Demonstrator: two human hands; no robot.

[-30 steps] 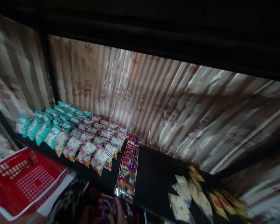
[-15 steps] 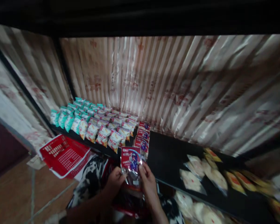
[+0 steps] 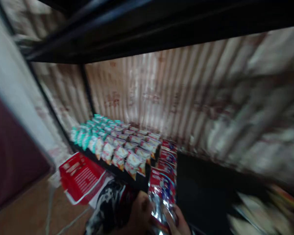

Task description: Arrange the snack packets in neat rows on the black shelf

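Note:
A red and purple foil snack packet [image 3: 162, 187] with a silver lower part is in front of me at the shelf's front edge. My left hand [image 3: 140, 210] is closed at its lower left edge, blurred by motion. My right hand [image 3: 175, 220] grips the lower right corner, fingers over the silver foil. Behind the held packet, several matching red packets [image 3: 167, 156] lie in a row running back to the wall. The held packet's top overlaps the nearest of them in view; whether they touch, I cannot tell.
White and orange snack bags [image 3: 133, 161] and teal bags [image 3: 87, 138] fill the left of the black shelf [image 3: 201, 192]. A red basket [image 3: 80, 178] stands on the floor at left. Blurred pale packets [image 3: 257, 212] lie at right. An upper shelf [image 3: 147, 32] hangs overhead.
The view has swung left and tilted, so the shelf goods appear further right and lower. Both hands have brought the packet closer to the row of red packets.

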